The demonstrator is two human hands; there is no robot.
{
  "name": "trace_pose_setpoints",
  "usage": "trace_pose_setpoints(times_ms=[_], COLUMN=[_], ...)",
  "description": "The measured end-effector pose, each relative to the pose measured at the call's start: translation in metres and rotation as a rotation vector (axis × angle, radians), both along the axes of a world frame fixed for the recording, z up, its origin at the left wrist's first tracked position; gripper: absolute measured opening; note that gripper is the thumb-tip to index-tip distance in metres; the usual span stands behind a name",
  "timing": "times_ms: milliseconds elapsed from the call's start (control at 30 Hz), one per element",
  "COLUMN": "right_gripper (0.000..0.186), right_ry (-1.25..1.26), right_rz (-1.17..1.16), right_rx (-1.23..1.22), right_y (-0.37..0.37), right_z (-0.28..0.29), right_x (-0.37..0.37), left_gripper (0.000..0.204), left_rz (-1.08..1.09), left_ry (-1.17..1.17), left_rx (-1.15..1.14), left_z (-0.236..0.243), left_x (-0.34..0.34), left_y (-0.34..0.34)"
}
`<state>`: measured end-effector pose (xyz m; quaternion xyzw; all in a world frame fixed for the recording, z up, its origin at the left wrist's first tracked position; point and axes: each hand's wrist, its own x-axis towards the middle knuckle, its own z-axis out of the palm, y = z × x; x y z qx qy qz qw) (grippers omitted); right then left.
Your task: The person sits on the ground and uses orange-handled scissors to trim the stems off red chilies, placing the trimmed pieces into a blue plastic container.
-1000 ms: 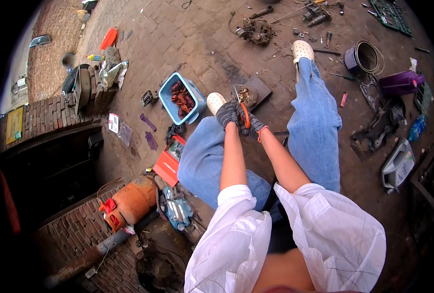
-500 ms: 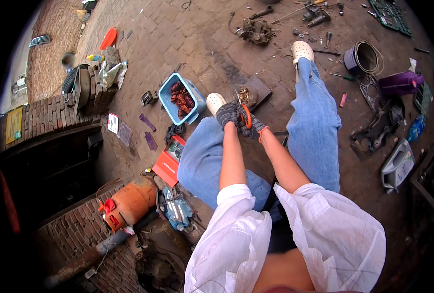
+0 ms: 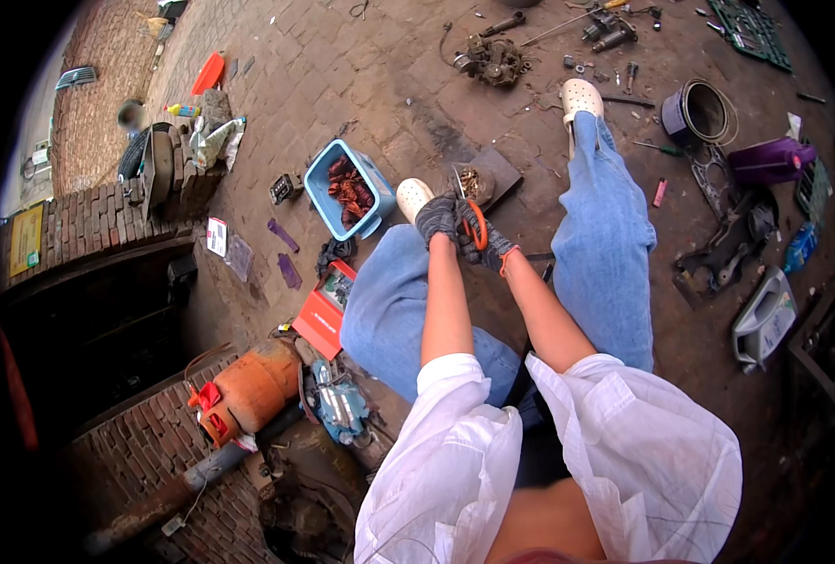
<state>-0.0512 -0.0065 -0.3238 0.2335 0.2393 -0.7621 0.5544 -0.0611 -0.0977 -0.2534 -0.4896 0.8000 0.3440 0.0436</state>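
Observation:
Orange-handled scissors (image 3: 476, 226) are in my gloved right hand (image 3: 483, 248), with the fingers wrapped round the handle loops and the blades pointing away from me. My gloved left hand (image 3: 436, 218) is closed right beside them; whatever its fingers hold is hidden. Just beyond both hands, a small heap of brownish bits (image 3: 471, 180) lies by a dark square plate (image 3: 502, 176). To the left stands a light blue plastic bin (image 3: 371, 227) holding dark reddish-brown pieces (image 3: 350, 191).
An open red box (image 3: 318, 322) lies by my left knee, near an orange gas cylinder (image 3: 257, 385). A greasy metal part (image 3: 494, 62) sits ahead. On the right are an open can (image 3: 704, 111), a purple container (image 3: 770, 160) and a grey jug (image 3: 765, 318).
My hands have shifted very slightly, and the scissors' handle has turned a little in my right hand. Everything around them stays in place.

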Motion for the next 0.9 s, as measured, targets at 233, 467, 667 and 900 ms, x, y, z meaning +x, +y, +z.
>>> trace_pose_setpoints(times_ms=[233,467,667,900], right_gripper=[0.026,0.027,0.029,0.028], right_ry=[-0.107,-0.169,-0.19,-0.053], right_rz=[0.032,0.159,0.213,0.275], right_rx=[-0.16,-0.297,-0.316,-0.091], right_y=[0.021,0.035,0.042,0.036], right_z=[0.031,0.06,0.075,0.089], right_x=[-0.021,-0.027,-0.032,-0.032], left_gripper=[0.021,0.025,0.022,0.023], left_rz=[0.277,0.1,-0.054,-0.089], left_ry=[0.217,0.36,0.111,0.127], left_rx=[0.274,0.109,-0.127,-0.1], left_z=[0.003,0.003,0.014,0.011], left_x=[0.0,0.017,0.011,0.013], left_y=[0.001,-0.015,-0.017,-0.016])
